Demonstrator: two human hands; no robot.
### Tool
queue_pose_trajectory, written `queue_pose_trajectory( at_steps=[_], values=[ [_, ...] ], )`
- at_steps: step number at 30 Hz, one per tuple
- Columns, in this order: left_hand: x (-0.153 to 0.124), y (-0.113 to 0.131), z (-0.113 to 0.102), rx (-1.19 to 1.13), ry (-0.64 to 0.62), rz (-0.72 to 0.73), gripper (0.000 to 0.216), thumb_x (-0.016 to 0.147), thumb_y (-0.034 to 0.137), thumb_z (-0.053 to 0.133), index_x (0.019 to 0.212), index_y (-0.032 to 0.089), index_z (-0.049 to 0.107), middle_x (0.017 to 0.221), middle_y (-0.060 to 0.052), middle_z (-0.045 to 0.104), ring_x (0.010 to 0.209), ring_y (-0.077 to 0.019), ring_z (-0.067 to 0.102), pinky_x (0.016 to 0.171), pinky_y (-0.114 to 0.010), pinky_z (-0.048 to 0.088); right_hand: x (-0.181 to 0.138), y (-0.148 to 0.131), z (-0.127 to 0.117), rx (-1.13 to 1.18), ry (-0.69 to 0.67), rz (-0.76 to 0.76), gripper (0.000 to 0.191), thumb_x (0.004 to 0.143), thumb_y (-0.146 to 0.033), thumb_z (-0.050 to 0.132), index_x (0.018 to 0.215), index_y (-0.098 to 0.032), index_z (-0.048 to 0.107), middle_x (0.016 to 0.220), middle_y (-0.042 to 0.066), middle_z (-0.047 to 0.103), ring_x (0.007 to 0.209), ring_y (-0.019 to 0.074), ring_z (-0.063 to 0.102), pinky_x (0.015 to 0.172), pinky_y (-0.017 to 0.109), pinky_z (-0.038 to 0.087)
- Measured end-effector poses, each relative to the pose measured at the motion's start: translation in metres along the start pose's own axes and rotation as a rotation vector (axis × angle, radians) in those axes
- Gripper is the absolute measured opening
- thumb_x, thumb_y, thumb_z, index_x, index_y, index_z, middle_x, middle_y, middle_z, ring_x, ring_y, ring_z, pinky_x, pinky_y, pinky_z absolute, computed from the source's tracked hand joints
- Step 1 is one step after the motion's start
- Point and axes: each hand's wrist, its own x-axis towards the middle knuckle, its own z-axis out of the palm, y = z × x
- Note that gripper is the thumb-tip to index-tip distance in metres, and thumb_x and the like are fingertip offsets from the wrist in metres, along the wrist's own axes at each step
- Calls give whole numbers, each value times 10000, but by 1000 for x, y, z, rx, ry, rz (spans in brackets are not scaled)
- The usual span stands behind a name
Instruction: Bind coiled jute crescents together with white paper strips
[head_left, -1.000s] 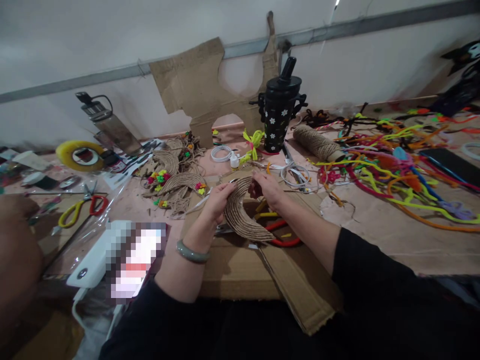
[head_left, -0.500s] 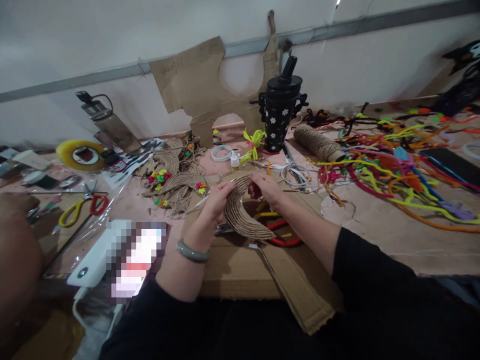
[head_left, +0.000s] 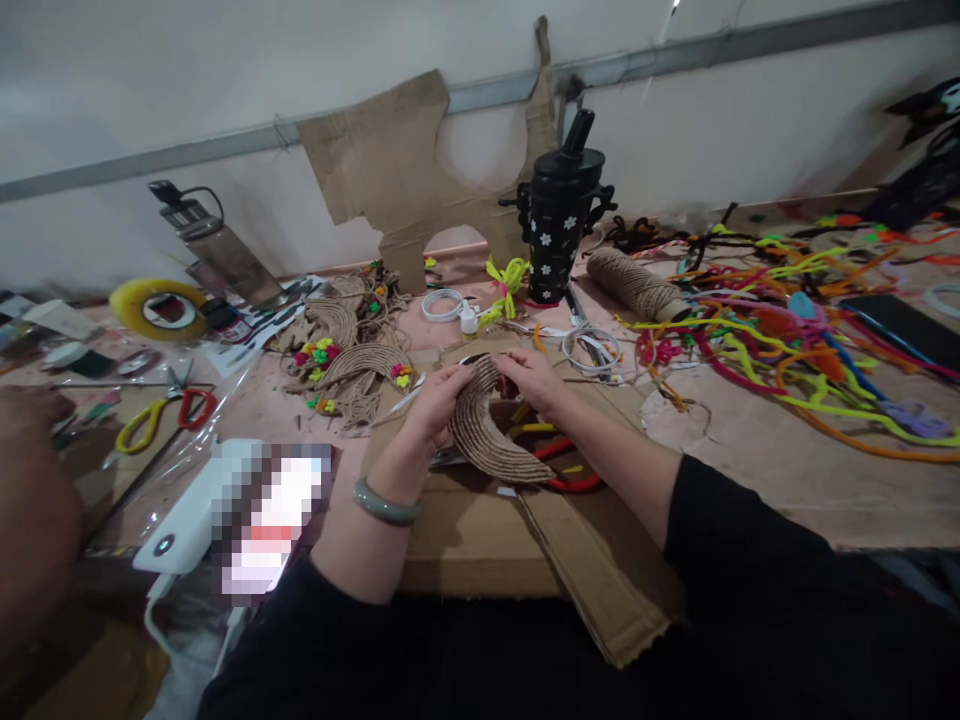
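Note:
Between my hands is a crescent-shaped piece covered in rows of brown twine [head_left: 491, 440]. My left hand [head_left: 436, 402] pinches its upper left edge, thumb on top. With bent fingers, my right hand [head_left: 529, 380] grips the upper right end. The lower tip of the crescent points right, above red-handled scissors [head_left: 577, 482] that it partly hides. Beneath lies a cardboard sheet [head_left: 465, 545], and a folded cardboard strip [head_left: 600, 580] hangs over the front edge. Similar twine crescents with coloured knots [head_left: 367, 365] lie beyond my left hand.
A black flowered tumbler [head_left: 556, 225] and a small white glue bottle [head_left: 469, 320] stand behind. A twine spool [head_left: 637, 285] and tangled coloured cords [head_left: 795, 350] are at right. Yellow-and-red scissors [head_left: 166, 410], a power bank [head_left: 199, 505] and another person's arm [head_left: 34, 480] are at left.
The twine crescent has tilted slightly in my hands, showing its rows at a different angle. My fingers have shifted a little at its upper end. The other person's arm at left has moved slightly.

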Motion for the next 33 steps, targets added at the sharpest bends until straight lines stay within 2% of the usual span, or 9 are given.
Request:
queue_pose_trajectory(
  at_steps=[4, 11, 17, 24, 29, 33],
  values=[
    [-1, 0, 1, 8, -12, 4, 189, 589, 277, 742, 691, 127, 691, 664, -36, 681, 575, -113, 574, 564, -238, 447, 1, -1, 1, 4, 42, 25, 293, 745, -364, 589, 547, -179, 474, 410, -51, 464, 375, 61, 425, 396, 197, 320],
    [0, 0, 0, 2, 18, 61, 247, 557, 318, 774, 699, 136, 687, 678, -19, 676, 601, -115, 565, 592, -244, 434, 5, 1, -5, 194, 200, -39, 317, 723, -458, 608, 612, -190, 480, 478, -44, 491, 408, 68, 427, 414, 208, 339],
    [2, -1, 0, -16, -5, 24, 275, 540, 328, 791, 703, 136, 680, 668, -20, 675, 599, -119, 575, 603, -252, 439, 3, 6, -1, 89, 17, 95, 388, 728, -486, 613, 510, -186, 500, 434, -13, 479, 406, 87, 416, 424, 240, 332],
    [2, -1, -1, 9, 1, 32, 252, 556, 317, 782, 696, 135, 679, 672, -14, 668, 600, -110, 558, 595, -239, 426, 1, 0, -1, 231, 144, 51, 359, 705, -493, 633, 569, -184, 510, 490, -22, 494, 436, 83, 418, 447, 236, 345],
    [1, -1, -1, -1, -5, 39, 283, 538, 324, 794, 717, 134, 685, 667, -16, 664, 592, -108, 551, 575, -237, 418, 2, 4, -1, 115, -16, 105, 454, 723, -557, 595, 490, -181, 494, 446, 0, 477, 415, 96, 408, 446, 259, 332],
    [1, 0, 0, -8, 15, 23, 275, 519, 320, 803, 671, 132, 672, 622, -3, 642, 557, -93, 528, 548, -225, 405, 2, 2, 0, 146, 16, 80, 448, 662, -574, 633, 503, -184, 481, 443, -22, 462, 414, 82, 398, 447, 248, 341]
  ],
)
